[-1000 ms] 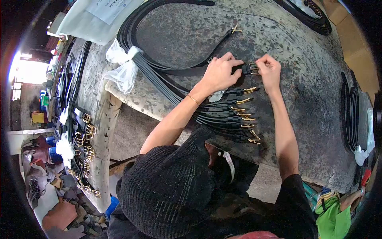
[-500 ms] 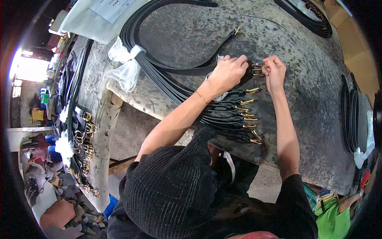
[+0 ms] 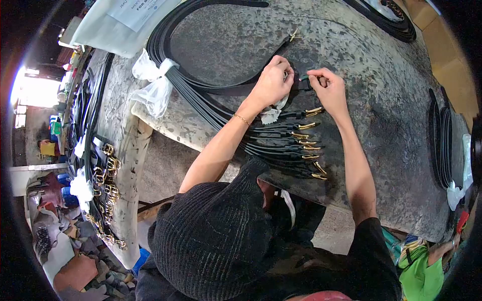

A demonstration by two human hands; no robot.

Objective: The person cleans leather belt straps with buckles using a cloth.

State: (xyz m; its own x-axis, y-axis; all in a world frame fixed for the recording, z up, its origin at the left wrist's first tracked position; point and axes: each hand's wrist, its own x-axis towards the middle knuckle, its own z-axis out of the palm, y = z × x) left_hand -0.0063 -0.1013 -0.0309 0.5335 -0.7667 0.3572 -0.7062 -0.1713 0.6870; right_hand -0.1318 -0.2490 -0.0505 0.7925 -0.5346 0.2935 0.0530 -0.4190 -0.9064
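Observation:
My left hand (image 3: 274, 81) is closed, fingers curled, over a black belt strap; what it grips is hidden. A crumpled whitish cloth (image 3: 271, 114) shows below the palm. Opposite it, my right hand (image 3: 329, 93) pinches a small, thin dark-green stick (image 3: 305, 78) with a pale pinkish tip; its kind is too small to tell. Just under that stick is a dark belt end (image 3: 303, 86), partly hidden by the fingers. A row of black belts (image 3: 273, 136) with gold buckles (image 3: 311, 135) lies close to the body. Beyond my left hand, one belt's gold buckle (image 3: 294, 35) lies apart.
The belts curve away as a bundle tied with white plastic (image 3: 154, 83). A white bag with a printed sheet (image 3: 138, 12) is at far left. More belt bundles lie at right (image 3: 442, 143) and top right (image 3: 389, 20). Buckled belts hang left (image 3: 106, 190).
My left hand has drawn back left, leaving a wider gap between the hands. My right hand has shifted left, and the green stick now shows at its fingertips. The buckle between the hands is covered.

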